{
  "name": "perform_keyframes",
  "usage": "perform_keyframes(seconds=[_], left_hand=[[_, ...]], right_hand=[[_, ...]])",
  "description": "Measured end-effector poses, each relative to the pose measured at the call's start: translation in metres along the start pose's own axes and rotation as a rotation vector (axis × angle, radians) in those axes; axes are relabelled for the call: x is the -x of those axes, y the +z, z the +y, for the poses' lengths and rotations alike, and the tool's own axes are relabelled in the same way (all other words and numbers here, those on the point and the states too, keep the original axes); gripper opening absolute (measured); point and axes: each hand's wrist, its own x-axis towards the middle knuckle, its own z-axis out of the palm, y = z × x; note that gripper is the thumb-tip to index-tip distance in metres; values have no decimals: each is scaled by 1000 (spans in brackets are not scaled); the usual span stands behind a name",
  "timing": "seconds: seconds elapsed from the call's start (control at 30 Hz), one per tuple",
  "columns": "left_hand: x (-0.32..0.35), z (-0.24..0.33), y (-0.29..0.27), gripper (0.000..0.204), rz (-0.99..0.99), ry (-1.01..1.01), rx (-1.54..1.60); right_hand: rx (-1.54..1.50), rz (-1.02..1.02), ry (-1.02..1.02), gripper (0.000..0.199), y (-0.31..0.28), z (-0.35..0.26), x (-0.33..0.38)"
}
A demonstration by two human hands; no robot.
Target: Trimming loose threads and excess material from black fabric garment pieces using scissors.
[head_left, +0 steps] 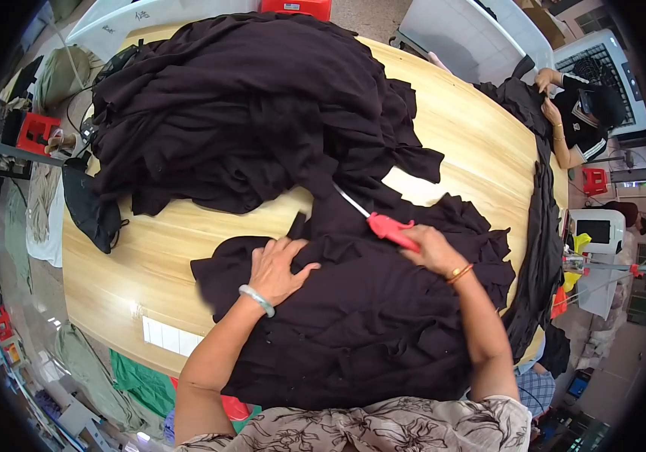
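A dark brown-black garment point(353, 316) lies spread over the near side of the wooden table, folded and rumpled. My left hand point(279, 269) presses on its left part, fingers apart and nothing in them. In my right hand point(430, 251) is a red-handled tool point(390, 228) with a slim pale metal shaft, held over the cloth. The shaft points away and left, and its tip meets the dark cloth at the edge of the big pile. That large heap of dark garments point(240, 98) covers the far left of the table.
The wooden table point(466, 143) has a curved outline in this view. Along its right edge runs a strip of black cloth point(537, 226), handled by another person point(590, 113). A black cloth piece point(89, 207) hangs over the left edge. White bins point(458, 34) stand beyond.
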Motion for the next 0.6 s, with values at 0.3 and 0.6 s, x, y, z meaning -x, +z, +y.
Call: perform_keyframes(seconds=[0.3,0.6], left_hand=[[122,-70,-20,29,129,-238,57],[120,-152,-68,36,267,-315,-92]], right_hand=[[-8,-115,-131,41,59,-126,-39],[54,-112,-78,37,108,-169,-129]])
